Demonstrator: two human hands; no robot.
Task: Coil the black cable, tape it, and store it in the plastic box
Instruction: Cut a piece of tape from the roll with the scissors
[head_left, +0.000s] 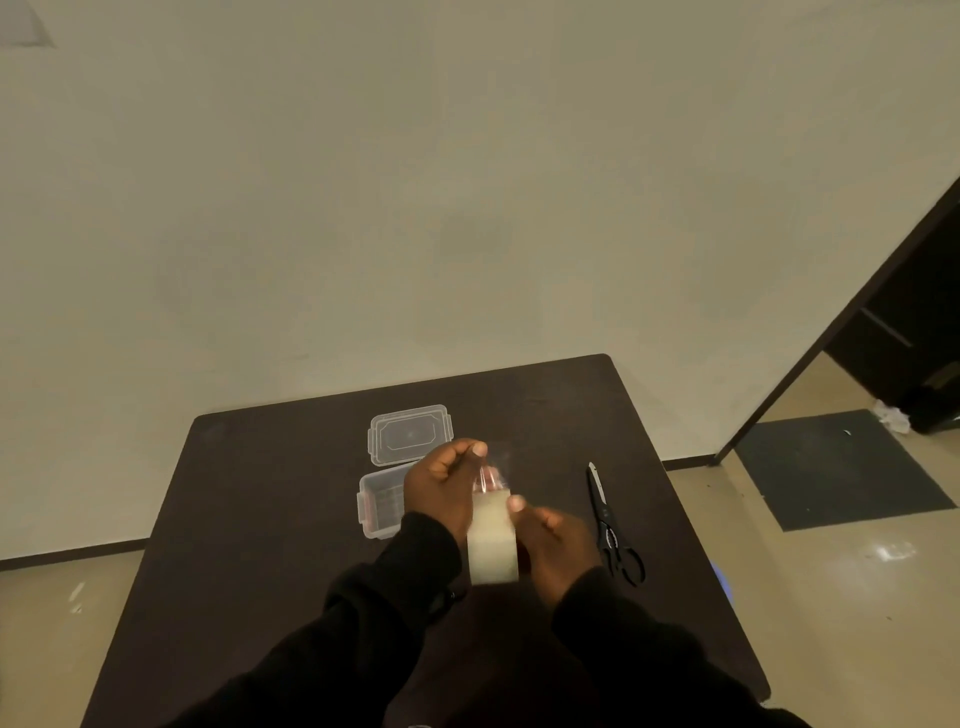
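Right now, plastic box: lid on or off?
Off. The lid lies flat on the table just behind the plastic box, whose top is open. Contents unclear.

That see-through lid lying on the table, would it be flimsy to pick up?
Probably light and a bit bendy: the lid looks thin and clear. Lying flat on the table, it likely slides when pushed and won't roll.

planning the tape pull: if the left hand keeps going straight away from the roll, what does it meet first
Probably the clear lid, lying just beyond the left hand on the table; depth is unclear, so the hand may pass above it.
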